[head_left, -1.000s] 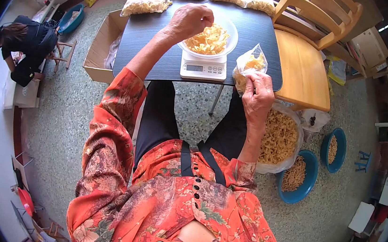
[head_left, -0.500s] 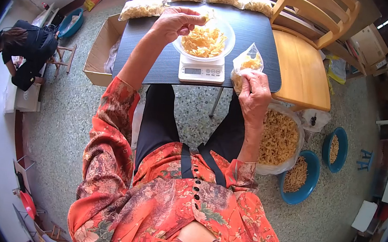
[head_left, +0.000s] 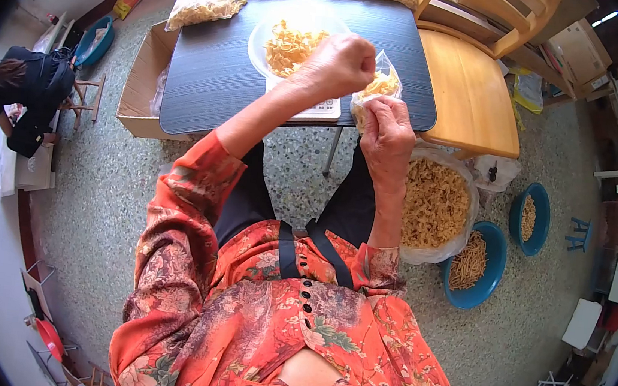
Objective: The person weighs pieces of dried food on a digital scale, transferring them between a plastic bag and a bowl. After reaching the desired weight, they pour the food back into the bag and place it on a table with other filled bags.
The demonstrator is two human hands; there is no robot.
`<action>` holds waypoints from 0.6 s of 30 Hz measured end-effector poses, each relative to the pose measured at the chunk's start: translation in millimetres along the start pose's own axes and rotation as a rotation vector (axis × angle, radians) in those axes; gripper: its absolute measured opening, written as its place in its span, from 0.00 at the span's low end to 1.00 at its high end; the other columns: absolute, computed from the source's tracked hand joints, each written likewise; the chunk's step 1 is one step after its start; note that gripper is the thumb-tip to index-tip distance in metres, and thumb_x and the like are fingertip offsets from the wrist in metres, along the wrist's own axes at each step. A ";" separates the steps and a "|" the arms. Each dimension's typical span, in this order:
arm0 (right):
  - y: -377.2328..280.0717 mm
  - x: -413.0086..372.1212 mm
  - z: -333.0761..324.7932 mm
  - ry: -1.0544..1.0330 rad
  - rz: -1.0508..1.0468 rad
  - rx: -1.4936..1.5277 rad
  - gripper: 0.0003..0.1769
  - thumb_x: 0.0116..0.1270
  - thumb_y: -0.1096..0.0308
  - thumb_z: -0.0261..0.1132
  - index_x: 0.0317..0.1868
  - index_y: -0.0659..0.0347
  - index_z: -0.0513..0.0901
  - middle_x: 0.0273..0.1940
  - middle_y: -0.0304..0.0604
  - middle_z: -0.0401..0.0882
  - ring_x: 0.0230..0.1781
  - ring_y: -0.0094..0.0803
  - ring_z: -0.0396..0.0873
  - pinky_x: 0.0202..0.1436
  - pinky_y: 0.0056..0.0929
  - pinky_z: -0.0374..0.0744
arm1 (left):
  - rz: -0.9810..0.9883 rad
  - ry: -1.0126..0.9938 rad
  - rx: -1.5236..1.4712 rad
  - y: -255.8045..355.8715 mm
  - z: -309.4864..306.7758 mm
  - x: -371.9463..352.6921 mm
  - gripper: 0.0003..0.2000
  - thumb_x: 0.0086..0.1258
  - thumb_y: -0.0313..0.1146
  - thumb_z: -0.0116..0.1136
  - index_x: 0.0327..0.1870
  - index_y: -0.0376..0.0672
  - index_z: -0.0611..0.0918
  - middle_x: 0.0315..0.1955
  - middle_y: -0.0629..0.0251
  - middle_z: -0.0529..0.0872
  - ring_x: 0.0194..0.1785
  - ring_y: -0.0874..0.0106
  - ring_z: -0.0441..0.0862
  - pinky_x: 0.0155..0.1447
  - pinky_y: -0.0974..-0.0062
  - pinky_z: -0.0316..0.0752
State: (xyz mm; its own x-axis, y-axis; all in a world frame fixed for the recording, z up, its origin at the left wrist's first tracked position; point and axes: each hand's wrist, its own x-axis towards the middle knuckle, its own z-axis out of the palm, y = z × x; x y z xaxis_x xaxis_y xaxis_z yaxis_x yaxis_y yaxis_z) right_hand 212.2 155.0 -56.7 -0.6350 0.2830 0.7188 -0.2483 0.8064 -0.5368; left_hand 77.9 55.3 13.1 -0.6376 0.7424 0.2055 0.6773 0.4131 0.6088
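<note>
My left hand [head_left: 344, 62] is a closed fist at the mouth of a clear plastic bag [head_left: 358, 109]; whatever its fingers pinch is hidden. My right hand [head_left: 387, 127] grips that bag near its neck, with curled yellow dried pieces [head_left: 381, 84] showing in the opening. To the left, a clear bowl [head_left: 258, 46] of yellow pieces [head_left: 291, 46] sits on a white digital scale [head_left: 323, 110]. The left forearm covers much of the scale, including its display.
Filled bags [head_left: 206, 9] line the far side of the dark table [head_left: 209, 69]. A wooden chair [head_left: 464, 96] stands right. On the floor are a large lined tub [head_left: 435, 206], blue basins [head_left: 492, 276] and a cardboard box [head_left: 137, 92]. Another person [head_left: 26, 88] sits far left.
My left hand has moved right and down from above the bowl to the bag's opening. My right hand still holds the bag. The whole view has shifted slightly.
</note>
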 end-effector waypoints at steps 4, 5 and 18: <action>-0.3 -1.6 -2.3 -0.006 0.021 0.007 0.05 0.60 0.77 0.69 0.37 0.65 0.84 0.38 0.47 0.81 0.37 0.45 0.83 0.41 0.37 0.83 | 0.120 0.085 0.076 7.3 18.2 2.3 0.08 0.56 0.29 0.70 0.34 0.36 0.85 0.28 0.56 0.87 0.35 0.59 0.86 0.43 0.65 0.80; -0.7 -2.1 -3.5 -0.006 0.025 0.006 0.05 0.60 0.77 0.69 0.37 0.65 0.84 0.38 0.47 0.81 0.37 0.45 0.83 0.41 0.37 0.83 | 0.146 0.097 0.041 7.5 19.8 2.2 0.09 0.56 0.30 0.70 0.34 0.36 0.85 0.29 0.56 0.87 0.37 0.60 0.86 0.45 0.64 0.80; 3.2 -4.1 -2.6 -0.010 0.065 0.000 0.06 0.63 0.78 0.67 0.41 0.67 0.84 0.42 0.50 0.83 0.40 0.46 0.84 0.43 0.38 0.83 | 0.149 -0.213 0.481 17.4 21.5 2.7 0.05 0.56 0.28 0.65 0.33 0.46 0.89 0.28 0.57 0.88 0.39 0.57 0.87 0.44 0.60 0.81</action>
State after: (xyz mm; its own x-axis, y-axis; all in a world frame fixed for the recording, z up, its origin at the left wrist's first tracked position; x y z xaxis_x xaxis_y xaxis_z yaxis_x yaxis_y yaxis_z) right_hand 215.9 157.8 -60.3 -0.6569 0.3294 0.6782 -0.2066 0.7864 -0.5821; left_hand 95.9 75.8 7.7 -0.4673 0.8811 0.0731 0.8779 0.4527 0.1559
